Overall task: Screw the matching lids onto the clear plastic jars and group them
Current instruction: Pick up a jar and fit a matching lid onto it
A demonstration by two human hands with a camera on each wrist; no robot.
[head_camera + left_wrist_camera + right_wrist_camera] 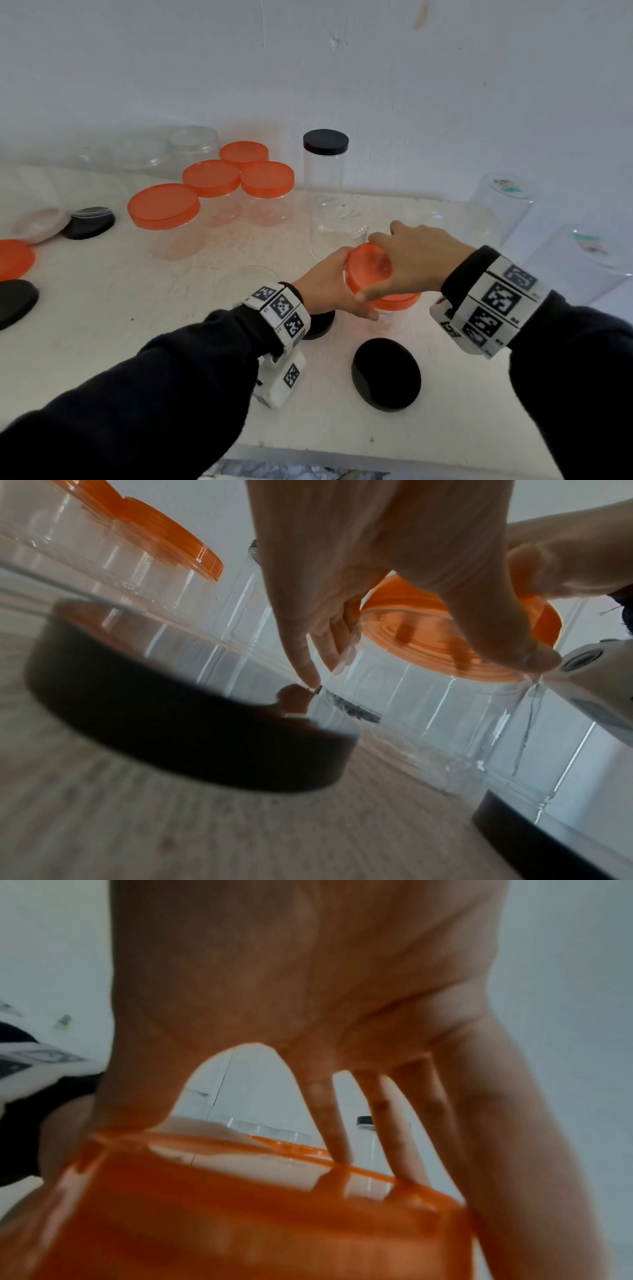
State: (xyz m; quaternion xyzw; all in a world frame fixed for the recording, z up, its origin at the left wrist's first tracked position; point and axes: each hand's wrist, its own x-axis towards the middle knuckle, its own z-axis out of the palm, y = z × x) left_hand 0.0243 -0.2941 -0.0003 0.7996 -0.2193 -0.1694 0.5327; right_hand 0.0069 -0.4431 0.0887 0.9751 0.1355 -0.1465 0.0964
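Near the table's middle stands a clear plastic jar with an orange lid on its mouth. My left hand wraps the jar's wall just under the lid, thumb toward me. From above, my right hand spans the lid, thumb and fingers curled over its rim. In the right wrist view the palm arches over the orange lid. The left wrist view shows my left hand's fingers against the clear wall below the orange lid. Most of the jar is hidden in the head view.
Several orange-lidded jars are grouped at the back left, beside a tall jar with a black lid. Loose black lids and an orange lid lie around. Upturned clear jars stand at the right.
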